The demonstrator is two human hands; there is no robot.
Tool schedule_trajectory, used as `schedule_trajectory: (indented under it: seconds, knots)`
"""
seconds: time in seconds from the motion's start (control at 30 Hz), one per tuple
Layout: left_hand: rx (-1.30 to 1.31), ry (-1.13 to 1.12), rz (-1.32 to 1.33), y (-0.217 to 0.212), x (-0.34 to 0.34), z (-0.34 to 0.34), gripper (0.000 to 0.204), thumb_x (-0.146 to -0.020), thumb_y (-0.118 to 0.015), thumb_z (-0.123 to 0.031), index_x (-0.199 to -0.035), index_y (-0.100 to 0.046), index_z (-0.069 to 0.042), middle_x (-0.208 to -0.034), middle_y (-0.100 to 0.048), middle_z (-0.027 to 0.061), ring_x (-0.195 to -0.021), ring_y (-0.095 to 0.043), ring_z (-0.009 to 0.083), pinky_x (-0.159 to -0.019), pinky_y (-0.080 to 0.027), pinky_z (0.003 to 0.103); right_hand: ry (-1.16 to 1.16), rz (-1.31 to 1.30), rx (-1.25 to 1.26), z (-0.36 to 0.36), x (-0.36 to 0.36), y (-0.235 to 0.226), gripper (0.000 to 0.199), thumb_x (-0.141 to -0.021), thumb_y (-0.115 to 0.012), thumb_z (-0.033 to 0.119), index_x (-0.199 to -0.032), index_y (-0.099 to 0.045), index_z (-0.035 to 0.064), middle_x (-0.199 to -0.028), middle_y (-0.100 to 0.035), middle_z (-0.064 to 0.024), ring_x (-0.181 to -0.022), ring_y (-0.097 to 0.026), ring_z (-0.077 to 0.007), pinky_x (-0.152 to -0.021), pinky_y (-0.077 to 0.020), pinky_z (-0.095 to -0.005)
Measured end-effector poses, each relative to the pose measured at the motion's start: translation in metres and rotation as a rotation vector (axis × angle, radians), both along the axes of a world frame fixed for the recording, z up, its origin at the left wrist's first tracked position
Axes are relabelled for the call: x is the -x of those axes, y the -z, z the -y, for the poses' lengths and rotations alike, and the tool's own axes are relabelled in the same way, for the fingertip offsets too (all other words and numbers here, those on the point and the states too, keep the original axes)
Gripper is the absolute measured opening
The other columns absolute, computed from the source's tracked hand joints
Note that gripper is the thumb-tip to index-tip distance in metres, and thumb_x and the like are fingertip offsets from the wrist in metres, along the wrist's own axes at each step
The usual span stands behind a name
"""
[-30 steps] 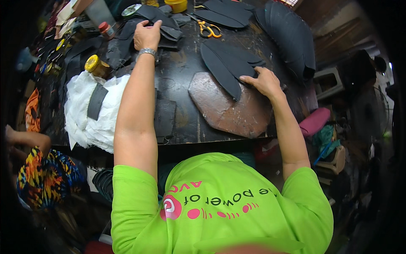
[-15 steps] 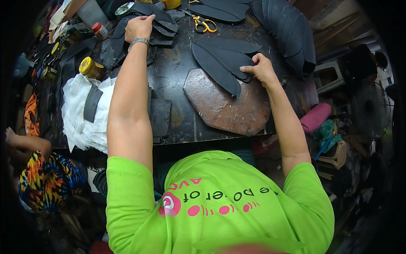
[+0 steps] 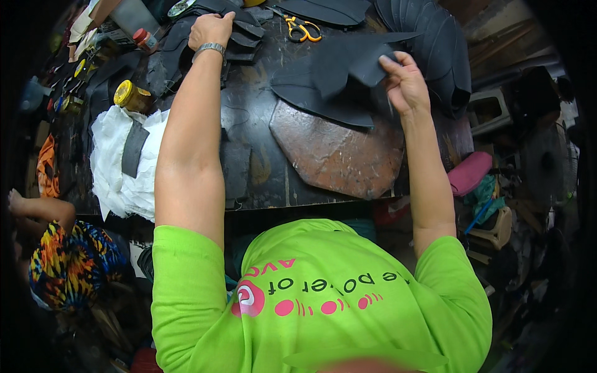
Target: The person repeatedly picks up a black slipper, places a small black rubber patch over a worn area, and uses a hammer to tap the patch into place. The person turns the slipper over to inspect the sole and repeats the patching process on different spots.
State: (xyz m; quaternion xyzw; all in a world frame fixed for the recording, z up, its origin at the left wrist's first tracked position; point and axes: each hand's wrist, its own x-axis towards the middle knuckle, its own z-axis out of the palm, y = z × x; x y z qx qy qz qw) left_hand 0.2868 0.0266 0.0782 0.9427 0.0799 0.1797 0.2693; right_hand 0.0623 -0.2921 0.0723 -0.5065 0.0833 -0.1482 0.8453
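Black sheet (image 3: 348,62): flat, dark, flexible piece, leaf-shaped; lifted at its near edge by the right hand (image 3: 405,84), thumb and fingers pinched on the edge, so it stands partly off the bench. Its far end still lies on other black pieces below it.

Stack of black pieces (image 3: 323,102): directly under the lifted sheet, just ahead of the right hand, overlapping the brown board (image 3: 339,155), which lies nearer the body between the two arms.

Left hand (image 3: 210,30): stretched far forward, fingers curled down onto a heap of small black offcuts (image 3: 242,31); it appears to be grasping one, though how firmly cannot be told. Metal watch (image 3: 210,48) on the wrist.

Scissors (image 3: 301,28): orange handles, on the bench between the hands, nearer the left, untouched.

Yellow-lidded jar (image 3: 129,94): left of the left forearm, beside a white cloth (image 3: 118,161) with a dark strip on it.

Curved black panels (image 3: 435,50): stacked just beyond and right of the right hand.

Step in hand, by judgement: separating one sheet from the stack while the other hand picks among offcuts. The next move likely calls for peeling the sheet free without dragging those beneath.
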Motion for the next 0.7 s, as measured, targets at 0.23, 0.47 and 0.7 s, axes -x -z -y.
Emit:
schedule_trajectory:
  seconds: [0.23, 0.47, 0.7]
  knots:
    - [0.22, 0.06, -0.029, 0.022, -0.031, -0.01, 0.033, -0.079, -0.075, -0.052, -0.101, -0.08, -0.029, -0.116, -0.073, 0.0105, -0.108, -0.069, 0.0336, -0.09, -0.055, 0.045, -0.665, -0.358, 0.296, -0.054, 0.044, 0.028, 0.024, -0.085, -0.073, 0.0, -0.089, -0.053, 0.013, -0.088, -0.061, 0.0043, -0.082, -0.06, -0.0067, -0.077, -0.0476, -0.0206]
    - [0.688, 0.317, 0.456, 0.006, -0.008, -0.015, 0.021, -0.088, -0.074, -0.012, -0.104, -0.071, 0.001, -0.089, -0.072, 0.0069, -0.087, -0.071, 0.0199, -0.076, -0.059, 0.032, -0.093, -0.109, 0.409, -0.043, -0.004, 0.035, 0.02, -0.089, -0.073, 0.004, -0.094, -0.054, 0.0098, -0.084, -0.058, 0.0028, -0.075, -0.056, -0.0058, -0.066, -0.0488, -0.0205]
    - [1.219, 0.576, 0.261, -0.014, 0.046, -0.023, 0.015, -0.098, -0.059, -0.011, -0.112, -0.054, -0.008, -0.093, -0.061, 0.0041, -0.078, -0.064, 0.0151, -0.065, -0.058, 0.029, -0.155, -0.121, 0.288, -0.033, 0.029, 0.023, 0.07, -0.08, -0.069, -0.012, -0.139, -0.036, 0.0083, -0.109, -0.061, -0.0115, -0.08, -0.063, -0.0138, -0.059, -0.0522, -0.0227]
